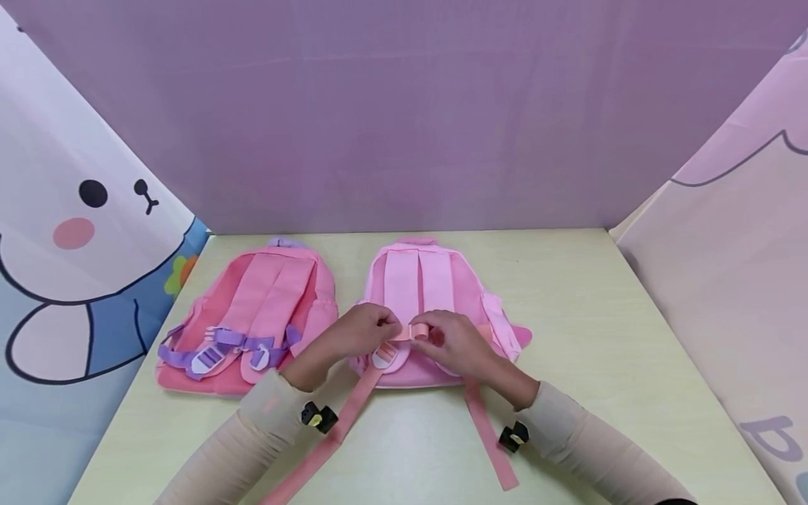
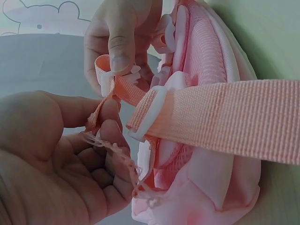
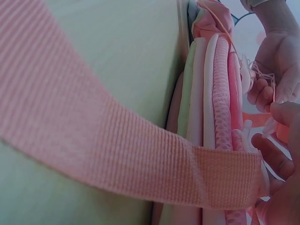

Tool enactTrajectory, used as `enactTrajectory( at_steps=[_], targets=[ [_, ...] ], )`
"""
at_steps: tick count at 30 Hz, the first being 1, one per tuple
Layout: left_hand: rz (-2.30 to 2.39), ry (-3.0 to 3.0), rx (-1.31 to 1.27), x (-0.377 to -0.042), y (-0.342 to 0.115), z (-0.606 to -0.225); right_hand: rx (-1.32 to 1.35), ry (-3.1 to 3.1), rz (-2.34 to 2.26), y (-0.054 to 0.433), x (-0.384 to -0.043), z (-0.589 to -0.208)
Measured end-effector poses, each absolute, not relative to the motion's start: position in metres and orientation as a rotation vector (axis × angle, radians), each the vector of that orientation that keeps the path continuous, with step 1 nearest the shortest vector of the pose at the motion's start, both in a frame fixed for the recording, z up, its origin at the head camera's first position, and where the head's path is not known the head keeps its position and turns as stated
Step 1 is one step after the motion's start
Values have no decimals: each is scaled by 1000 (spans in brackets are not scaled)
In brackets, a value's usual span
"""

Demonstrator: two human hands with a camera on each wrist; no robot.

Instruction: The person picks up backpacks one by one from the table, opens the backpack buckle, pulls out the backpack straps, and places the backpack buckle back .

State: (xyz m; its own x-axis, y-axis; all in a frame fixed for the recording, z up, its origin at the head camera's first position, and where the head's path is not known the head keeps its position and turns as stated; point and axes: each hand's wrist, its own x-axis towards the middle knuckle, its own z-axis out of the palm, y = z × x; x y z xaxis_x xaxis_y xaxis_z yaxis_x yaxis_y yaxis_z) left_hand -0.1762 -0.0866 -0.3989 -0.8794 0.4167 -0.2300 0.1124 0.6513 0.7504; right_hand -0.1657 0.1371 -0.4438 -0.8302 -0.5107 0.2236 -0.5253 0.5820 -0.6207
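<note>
A light pink backpack (image 1: 435,375) lies with its shoulder straps facing up. Over its lower middle, my left hand (image 1: 362,328) pinches the end of a narrow orange webbing strap (image 2: 97,115), whose edge trails frayed threads (image 2: 117,152). My right hand (image 1: 456,342) pinches a white plastic buckle (image 2: 107,80) with the webbing looped through it, as the left wrist view shows. Another white slider (image 2: 152,112) sits on the wider peach strap (image 2: 225,115) beside the left hand. The right fingertips partly hide the buckle in the head view.
A second, darker pink backpack (image 1: 278,280) with purple straps and buckles lies to the left. Two loose webbing tails (image 1: 360,410) run toward the table's (image 1: 606,337) front edge. Fabric walls (image 1: 404,140) stand at the back and both sides.
</note>
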Motion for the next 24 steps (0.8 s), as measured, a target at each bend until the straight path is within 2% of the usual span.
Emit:
enactTrajectory(
  at_steps=[24],
  targets=[
    [1086,2462,419,-178,-81,-402,908,-2786,1125,135,-166,-443]
  ],
)
